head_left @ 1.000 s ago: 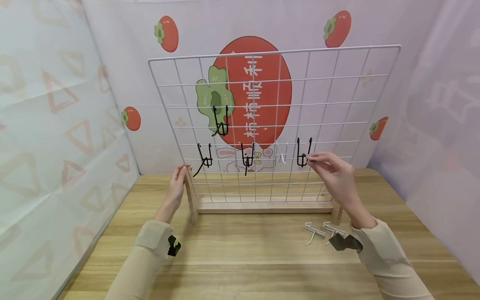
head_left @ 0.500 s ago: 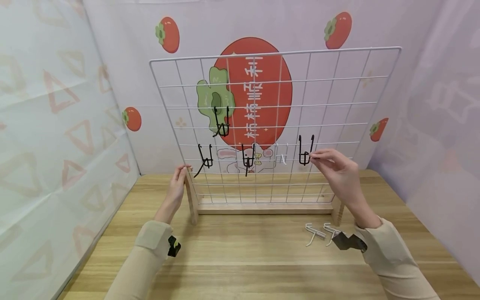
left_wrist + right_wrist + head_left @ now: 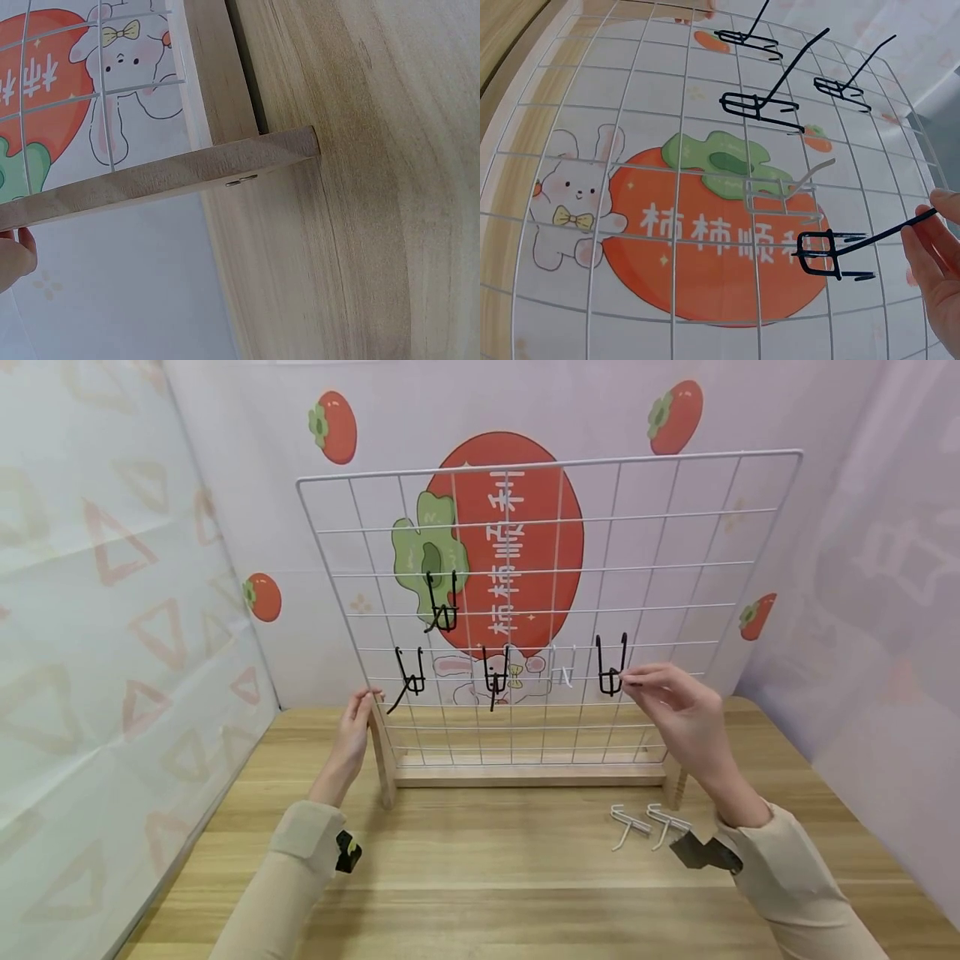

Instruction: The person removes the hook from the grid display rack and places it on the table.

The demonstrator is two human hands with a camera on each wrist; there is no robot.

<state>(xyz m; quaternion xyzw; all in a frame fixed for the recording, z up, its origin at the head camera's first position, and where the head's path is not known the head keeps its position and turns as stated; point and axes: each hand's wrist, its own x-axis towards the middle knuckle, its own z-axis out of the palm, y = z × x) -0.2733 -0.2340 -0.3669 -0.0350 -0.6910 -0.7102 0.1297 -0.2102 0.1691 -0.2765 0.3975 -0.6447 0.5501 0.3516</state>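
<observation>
"Work outstanding?"

"Apparently three pieces: two white wire hooks (image 3: 632, 823) lie on the pale wooden tabletop (image 3: 480, 868); one black wire hook (image 3: 835, 253), pinched in the right hand (image 3: 682, 712), is at the white wire grid (image 3: 551, 466), attachment unclear."

"The left hand (image 3: 351, 742)?"

"It grips a pale wooden upright (image 3: 169, 174)."

"Work done?"

"Apparently four pieces: three black wire hooks (image 3: 496, 681) and one white wire hook (image 3: 565, 673) hang on the grid."

Hooks (image 3: 836, 254) are black or white, the grid (image 3: 558, 520) white, sleeves (image 3: 277, 877) beige, the table (image 3: 487, 860) streaked light brown.
</observation>
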